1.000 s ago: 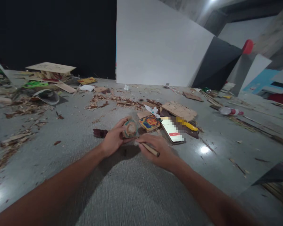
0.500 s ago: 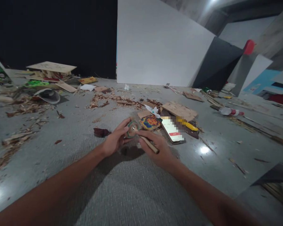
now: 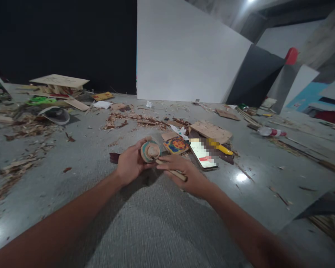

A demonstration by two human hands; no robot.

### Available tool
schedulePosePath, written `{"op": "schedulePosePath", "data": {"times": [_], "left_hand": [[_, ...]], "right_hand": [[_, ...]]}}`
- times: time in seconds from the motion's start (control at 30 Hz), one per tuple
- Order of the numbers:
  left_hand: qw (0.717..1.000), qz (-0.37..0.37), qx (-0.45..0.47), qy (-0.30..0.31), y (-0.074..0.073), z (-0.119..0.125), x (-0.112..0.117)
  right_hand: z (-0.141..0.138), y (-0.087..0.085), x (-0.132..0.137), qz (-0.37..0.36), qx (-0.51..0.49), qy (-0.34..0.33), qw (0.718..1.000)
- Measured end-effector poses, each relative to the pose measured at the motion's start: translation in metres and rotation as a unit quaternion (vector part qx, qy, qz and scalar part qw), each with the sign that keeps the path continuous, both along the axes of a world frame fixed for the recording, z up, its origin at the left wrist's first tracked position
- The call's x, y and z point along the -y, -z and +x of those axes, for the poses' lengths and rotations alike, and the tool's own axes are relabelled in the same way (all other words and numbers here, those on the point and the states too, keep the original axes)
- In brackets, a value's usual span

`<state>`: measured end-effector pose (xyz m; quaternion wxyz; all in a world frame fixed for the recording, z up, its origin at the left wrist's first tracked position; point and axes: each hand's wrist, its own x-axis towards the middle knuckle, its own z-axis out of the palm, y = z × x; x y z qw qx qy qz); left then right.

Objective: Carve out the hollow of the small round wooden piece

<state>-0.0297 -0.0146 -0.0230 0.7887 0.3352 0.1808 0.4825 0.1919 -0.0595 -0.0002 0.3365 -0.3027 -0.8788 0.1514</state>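
My left hand (image 3: 131, 162) is closed around a small round piece (image 3: 151, 150), tan in the middle with a teal band near its rim. My right hand (image 3: 182, 169) grips a slim wooden-handled tool (image 3: 178, 175). The tool's front end is against or very near the lower right edge of the round piece; its tip is too small to make out. A painted square tile (image 3: 176, 144) in blue, yellow and orange lies just beyond my right hand. Partly behind my left wrist is a dark brown strip (image 3: 114, 158).
A phone (image 3: 202, 154) lies right of my hands, beside a yellow-handled tool (image 3: 225, 149) and a wooden board (image 3: 211, 131). Wood shavings (image 3: 120, 121) litter the floor. Farther off are a bottle (image 3: 268, 131), a raised panel (image 3: 60, 80) and a white wall panel (image 3: 190, 52).
The round piece has shifted slightly left and turned its face more toward me. The tool's front end has moved from its middle to the lower right edge.
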Motion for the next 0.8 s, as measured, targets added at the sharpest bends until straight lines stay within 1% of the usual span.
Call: {"op": "schedulePosePath", "data": {"times": [0.17, 0.3, 0.4, 0.47, 0.53, 0.6, 0.67, 0.8], "left_hand": [[1.000, -0.024, 0.000, -0.013, -0.012, 0.001, 0.005], [1.000, -0.026, 0.000, -0.009, -0.012, -0.001, 0.004], [1.000, -0.021, -0.010, -0.009, -0.009, -0.001, 0.004], [1.000, -0.010, -0.024, -0.002, -0.007, 0.000, 0.005], [0.999, 0.014, -0.049, 0.010, -0.007, 0.002, 0.007], [0.996, 0.044, -0.080, 0.019, -0.007, 0.004, 0.010], [0.993, 0.059, -0.102, 0.024, -0.007, 0.005, 0.012], [0.993, 0.048, -0.103, 0.022, -0.009, 0.006, 0.012]], "right_hand": [[0.009, -0.008, -0.002, -0.034, 0.001, -0.011, 0.999], [0.017, -0.010, -0.005, -0.041, -0.016, -0.002, 0.999], [0.019, -0.009, -0.006, -0.059, -0.064, 0.030, 0.996], [0.017, -0.009, -0.006, -0.062, -0.098, 0.065, 0.991], [0.012, -0.008, -0.004, -0.058, -0.130, 0.103, 0.984], [0.008, -0.008, -0.003, -0.049, -0.153, 0.124, 0.979], [0.006, -0.006, -0.002, -0.044, -0.149, 0.119, 0.981], [0.005, -0.001, -0.003, -0.023, -0.130, 0.081, 0.988]]}}
